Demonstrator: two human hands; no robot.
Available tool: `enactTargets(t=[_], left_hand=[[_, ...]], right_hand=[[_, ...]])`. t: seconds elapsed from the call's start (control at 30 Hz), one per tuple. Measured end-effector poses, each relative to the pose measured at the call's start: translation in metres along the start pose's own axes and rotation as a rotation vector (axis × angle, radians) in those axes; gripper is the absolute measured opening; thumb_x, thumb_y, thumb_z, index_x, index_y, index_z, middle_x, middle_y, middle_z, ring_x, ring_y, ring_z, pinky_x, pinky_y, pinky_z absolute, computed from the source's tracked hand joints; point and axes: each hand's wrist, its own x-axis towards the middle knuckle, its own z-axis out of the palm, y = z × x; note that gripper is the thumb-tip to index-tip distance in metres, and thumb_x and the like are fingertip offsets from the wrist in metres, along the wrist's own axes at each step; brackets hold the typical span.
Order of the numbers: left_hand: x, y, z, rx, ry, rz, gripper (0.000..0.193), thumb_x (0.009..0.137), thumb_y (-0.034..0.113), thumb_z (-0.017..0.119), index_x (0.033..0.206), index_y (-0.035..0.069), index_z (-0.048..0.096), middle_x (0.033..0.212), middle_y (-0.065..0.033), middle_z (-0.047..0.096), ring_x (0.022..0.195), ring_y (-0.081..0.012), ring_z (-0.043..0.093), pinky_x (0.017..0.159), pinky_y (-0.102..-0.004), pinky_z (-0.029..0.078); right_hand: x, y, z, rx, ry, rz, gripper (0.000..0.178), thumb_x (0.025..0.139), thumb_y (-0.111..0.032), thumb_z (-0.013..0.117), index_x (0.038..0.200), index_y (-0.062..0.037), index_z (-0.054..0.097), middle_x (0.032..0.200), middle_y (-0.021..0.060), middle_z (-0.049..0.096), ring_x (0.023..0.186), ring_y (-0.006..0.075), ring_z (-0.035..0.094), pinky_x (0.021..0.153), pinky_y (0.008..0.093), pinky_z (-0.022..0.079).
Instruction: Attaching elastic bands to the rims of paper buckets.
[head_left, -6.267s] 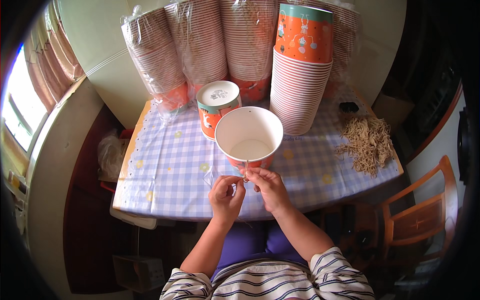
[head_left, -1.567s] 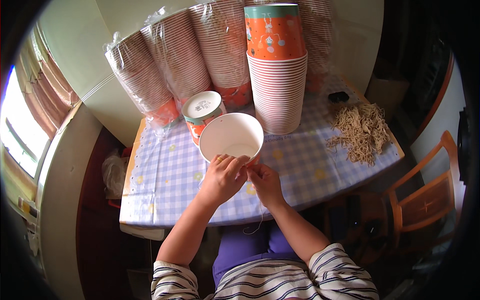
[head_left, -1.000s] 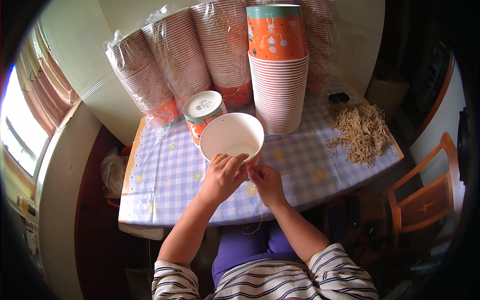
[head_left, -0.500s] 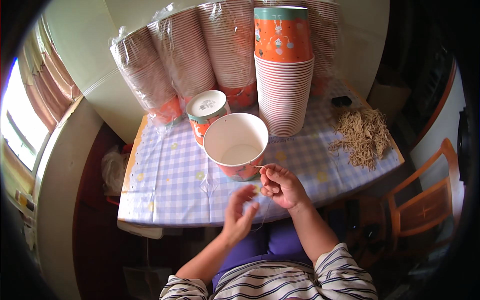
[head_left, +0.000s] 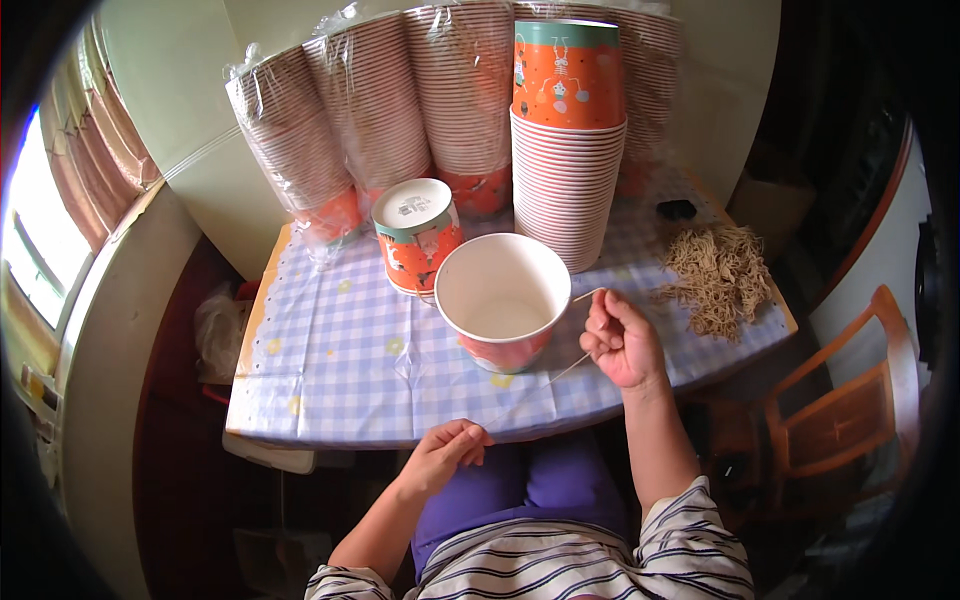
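In front of me an open paper bucket (head_left: 503, 350), white inside and orange outside, stands upright on the table. A thin pale string (head_left: 570, 370) comes from the right side of its rim to my right hand (head_left: 622, 340), whose fingers are closed on it. From there the string slants down left, very faint, toward my left hand (head_left: 450, 452). That hand is pinched shut on the string at the table's front edge. Behind the bucket to the left, another orange-and-green paper bucket (head_left: 412, 262) stands upside down, with a thin loop near its lower rim.
A tall stack of nested buckets (head_left: 565, 190) rises behind, topped by an upside-down one (head_left: 568, 85). Plastic-wrapped stacks (head_left: 370, 110) line the wall. A tangled heap of tan strings (head_left: 718, 280) and a small black object (head_left: 677, 210) lie right. A wooden chair (head_left: 835, 425) stands beyond.
My right hand has moved right and slightly up with the string. My left hand has dropped toward the table edge and closed from a loose, spread shape. The open bucket has shifted right.
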Motion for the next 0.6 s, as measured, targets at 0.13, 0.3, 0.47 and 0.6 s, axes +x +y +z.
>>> enactTargets(t=[0.13,0.3,0.47,0.6], left_hand=[[0.001,0.009,-0.001,0.017,0.029,-0.031,0.029,0.095,0.026,0.052,0.087,-0.001,0.061,0.065,0.0009,0.050,0.065,-0.0094,0.047,0.065,-0.0236,0.042],[0.005,0.022,0.010,0.052,0.063,-0.065,0.028,0.094,0.025,0.053,0.084,0.000,0.062,0.066,0.0000,0.052,0.064,-0.0090,0.047,0.063,-0.0237,0.041],[0.013,0.034,0.012,0.067,-0.061,-0.110,0.029,0.094,0.027,0.053,0.086,0.001,0.062,0.067,0.0019,0.052,0.063,-0.0066,0.046,0.062,-0.0219,0.041],[0.021,0.053,0.028,0.131,-0.164,-0.117,0.030,0.095,0.029,0.052,0.086,0.002,0.062,0.068,0.0029,0.053,0.062,-0.0066,0.046,0.062,-0.0215,0.041]], right_hand=[[-0.011,-0.009,0.008,-0.472,0.198,-0.278,0.014,0.091,-0.015,0.053,0.091,-0.0029,0.060,0.065,-0.0013,0.050,0.047,0.0032,0.033,0.047,0.0207,0.031],[-0.030,-0.001,0.014,-1.902,0.308,-0.938,0.015,0.082,-0.009,0.063,0.093,-0.0002,0.060,0.087,0.0099,0.060,0.074,0.0213,0.057,0.067,0.0317,0.047],[-0.068,0.027,0.068,-1.587,-0.243,-0.727,0.030,0.076,-0.011,0.069,0.102,-0.0010,0.060,0.104,0.0145,0.058,0.096,0.0295,0.057,0.086,0.0372,0.045],[-0.058,0.049,0.069,-1.471,-0.491,-0.347,0.057,0.078,-0.017,0.071,0.125,0.0009,0.043,0.108,0.0175,0.059,0.099,0.0280,0.060,0.085,0.0352,0.047]])
